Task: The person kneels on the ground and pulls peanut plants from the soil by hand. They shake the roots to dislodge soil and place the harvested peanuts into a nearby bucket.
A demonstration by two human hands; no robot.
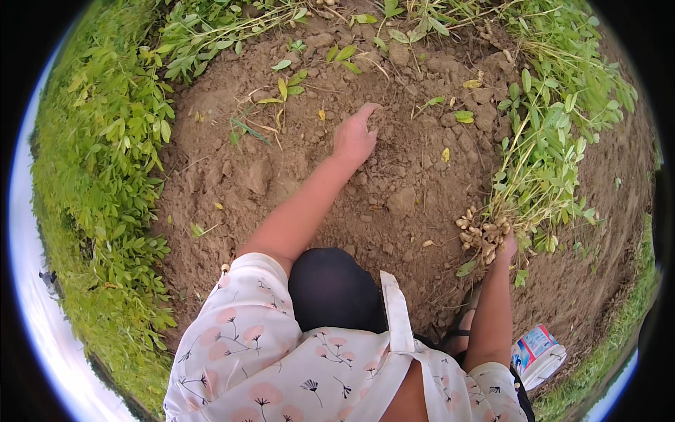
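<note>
My left hand (355,136) reaches down to the brown soil in the middle, its thumb and a finger apart with a gap between them. Nothing shows in it, though some fingertips are hard to make out. On the right, my right hand (510,244) is closed round the base of a pulled peanut plant (538,158). A cluster of pale, soil-dusted peanut pods (485,235) hangs beside that hand, and the leafy stems spread away from me. The pods and leaves partly hide my right fingers.
Dense green peanut plants (105,155) stand along the left. More uprooted plants (218,28) lie at the far side. Clods (402,202) and loose leaves (344,53) dot the soil. A printed white, red and blue bag (538,356) sits by my right arm, near my sandalled foot (460,327).
</note>
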